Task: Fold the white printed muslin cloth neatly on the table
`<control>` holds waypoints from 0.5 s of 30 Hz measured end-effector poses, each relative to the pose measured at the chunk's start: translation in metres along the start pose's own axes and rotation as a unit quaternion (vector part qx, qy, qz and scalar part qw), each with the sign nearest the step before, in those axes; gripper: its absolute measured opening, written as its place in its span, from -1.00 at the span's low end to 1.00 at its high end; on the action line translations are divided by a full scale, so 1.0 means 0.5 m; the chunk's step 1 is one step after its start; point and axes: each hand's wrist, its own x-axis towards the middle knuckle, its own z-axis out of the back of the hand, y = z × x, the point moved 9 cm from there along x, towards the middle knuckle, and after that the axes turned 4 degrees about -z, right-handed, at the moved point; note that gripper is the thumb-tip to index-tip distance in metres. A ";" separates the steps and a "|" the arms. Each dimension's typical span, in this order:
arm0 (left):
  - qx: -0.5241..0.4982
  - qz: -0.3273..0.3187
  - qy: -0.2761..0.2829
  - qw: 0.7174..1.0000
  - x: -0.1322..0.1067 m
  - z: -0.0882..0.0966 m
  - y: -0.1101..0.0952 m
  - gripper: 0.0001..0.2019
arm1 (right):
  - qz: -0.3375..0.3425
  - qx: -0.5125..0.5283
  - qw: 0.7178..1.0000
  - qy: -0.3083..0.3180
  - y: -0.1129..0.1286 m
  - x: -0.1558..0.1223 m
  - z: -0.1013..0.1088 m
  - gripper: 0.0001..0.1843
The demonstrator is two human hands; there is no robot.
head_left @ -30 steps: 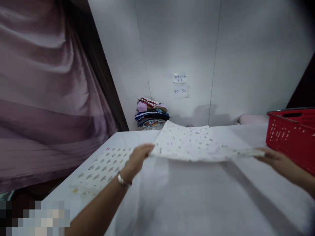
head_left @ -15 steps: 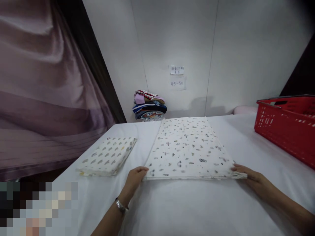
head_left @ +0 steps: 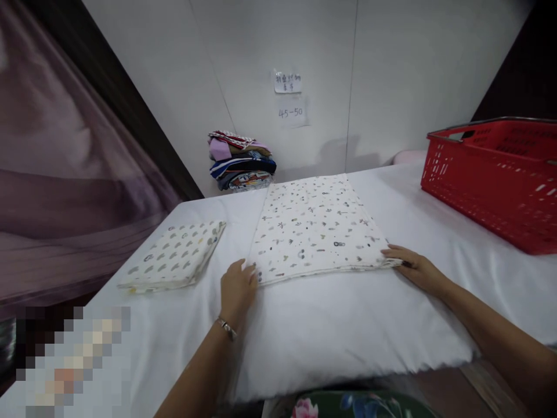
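A white cloth with a small print of palms and animals lies folded in a flat rectangle on the white-covered table. My left hand, a silver bracelet at its wrist, has its fingers bent at the cloth's near left corner. At the near right corner, my right hand grips the layered edge, its fingers on the fabric. To the left of my left hand lies a second folded cloth, white with grey-green cloud-like shapes, apart from both hands.
Several folded fabrics form a stack at the table's back edge by the wall. A red plastic basket stands on the right. Paper notes are stuck to the wall. A pinkish curtain hangs on the left.
My view has tipped down, so the table's front edge and a floral patch below now show. Both hands stay at the cloth's near corners; the left fingers have shifted and bent more.
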 end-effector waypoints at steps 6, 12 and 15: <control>-0.118 -0.207 0.007 0.971 -0.001 -0.014 -0.198 -0.78 | 0.041 -0.085 0.995 0.017 0.056 -0.007 -0.003 -0.41; -0.198 -0.272 0.049 0.940 0.034 -0.066 -0.343 -0.84 | 0.136 -0.078 0.987 0.042 0.196 0.036 -0.058 -0.71; -0.205 -0.268 0.061 0.940 0.047 -0.095 -0.365 -0.86 | 0.160 -0.109 0.978 0.073 0.235 0.065 -0.099 -0.74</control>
